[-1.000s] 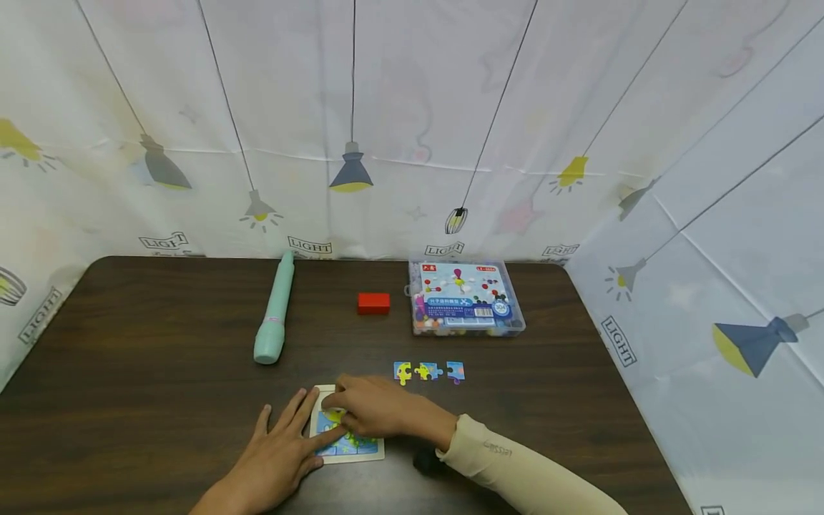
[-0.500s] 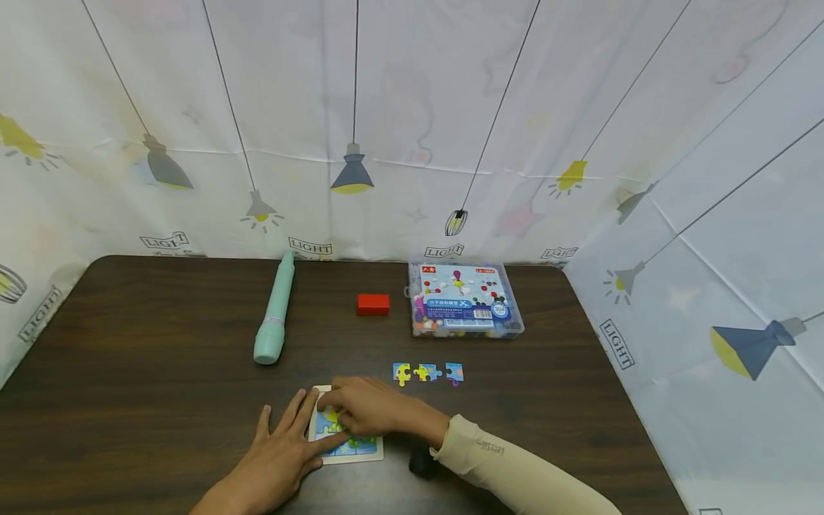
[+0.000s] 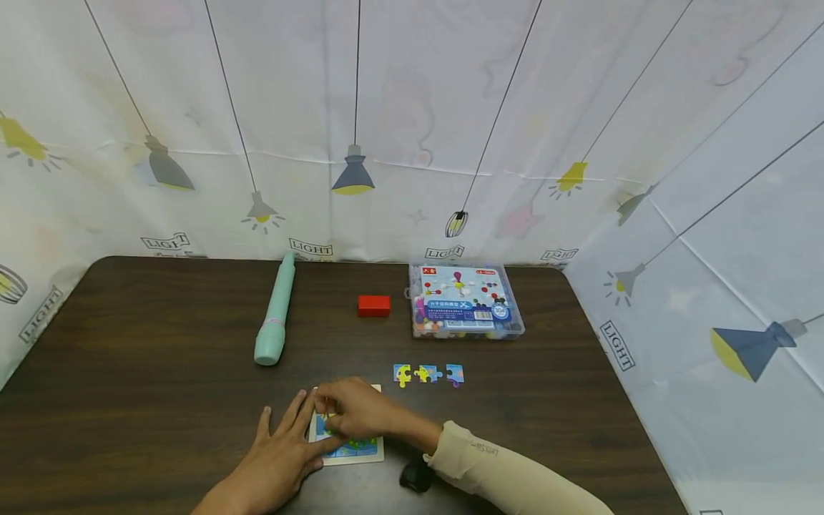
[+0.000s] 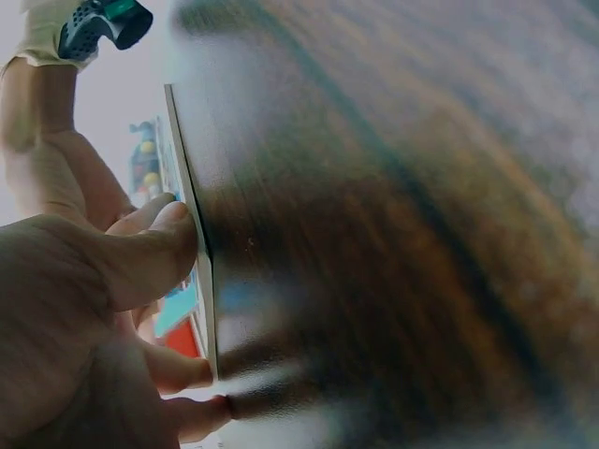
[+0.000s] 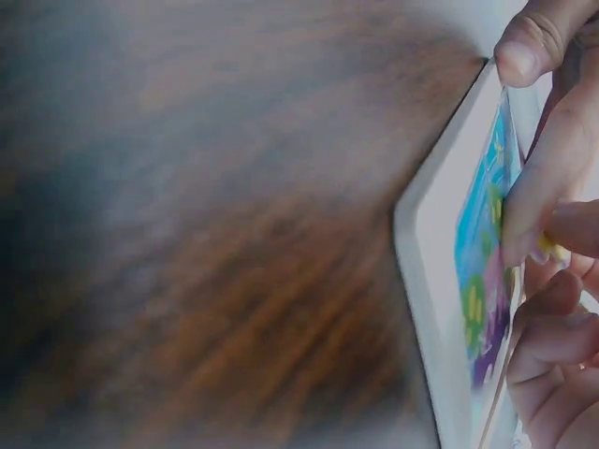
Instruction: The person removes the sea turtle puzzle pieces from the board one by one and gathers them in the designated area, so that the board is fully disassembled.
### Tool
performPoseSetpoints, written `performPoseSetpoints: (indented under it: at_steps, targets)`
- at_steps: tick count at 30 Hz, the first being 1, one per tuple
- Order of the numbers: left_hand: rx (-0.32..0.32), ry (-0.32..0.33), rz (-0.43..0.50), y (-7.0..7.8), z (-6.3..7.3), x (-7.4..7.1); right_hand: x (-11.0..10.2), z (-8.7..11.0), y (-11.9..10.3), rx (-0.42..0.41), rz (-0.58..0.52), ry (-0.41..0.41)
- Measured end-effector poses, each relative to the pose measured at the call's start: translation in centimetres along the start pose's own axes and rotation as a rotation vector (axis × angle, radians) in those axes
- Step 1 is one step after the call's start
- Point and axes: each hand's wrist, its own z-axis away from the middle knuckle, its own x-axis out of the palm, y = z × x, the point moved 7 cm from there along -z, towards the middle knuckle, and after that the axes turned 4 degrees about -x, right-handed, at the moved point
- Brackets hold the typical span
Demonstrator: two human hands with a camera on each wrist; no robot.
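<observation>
Pinching yellow piece (image 5: 552,250) with right grip (image 3: 354,409), now shifted left over puzzle board (image 5: 428,234), apparently still fitting it; touching board with spread left grip (image 3: 282,449); leaving 3 loose pieces (image 3: 428,373).

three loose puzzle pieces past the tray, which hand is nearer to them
Right. The right hand is over the puzzle tray, left of the loose puzzle pieces and closer to the person. The left hand is farther left, at the tray's left side.

Left hand (image 3: 278,456): fingers spread, touching puzzle tray (image 3: 360,460), lower centre
Right hand (image 3: 362,410): fingers bent over tray
Loose pieces (image 3: 425,373): three, below frame centre
</observation>
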Motion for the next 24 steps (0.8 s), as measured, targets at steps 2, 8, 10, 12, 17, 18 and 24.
performPoseSetpoints:
  at_steps: [2,8,10,12,17,18,24]
  targets:
    - [0.005,0.004,-0.006,0.1,0.0,0.0,-0.1,0.2,0.1,0.008,-0.051,0.027]
    - [-0.003,0.018,-0.020,0.1,0.0,-0.1,-2.6,1.6,0.7,0.031,-0.169,0.125]
    - [-0.004,0.027,-0.017,0.2,0.0,-0.2,-4.0,2.5,1.3,0.039,-0.165,0.151]
    - [0.002,0.040,-0.015,0.2,0.0,-0.2,-5.3,3.7,2.2,0.045,-0.146,0.171]
    - [0.015,0.064,-0.022,0.3,0.1,-0.3,-6.5,6.6,4.8,0.115,-0.078,0.168]
    - [0.014,0.068,-0.025,0.3,0.1,-0.3,-6.4,7.0,5.1,0.126,-0.059,0.159]
    - [0.004,0.076,-0.025,0.2,0.2,-0.3,-5.6,8.2,5.8,0.194,0.151,0.173]
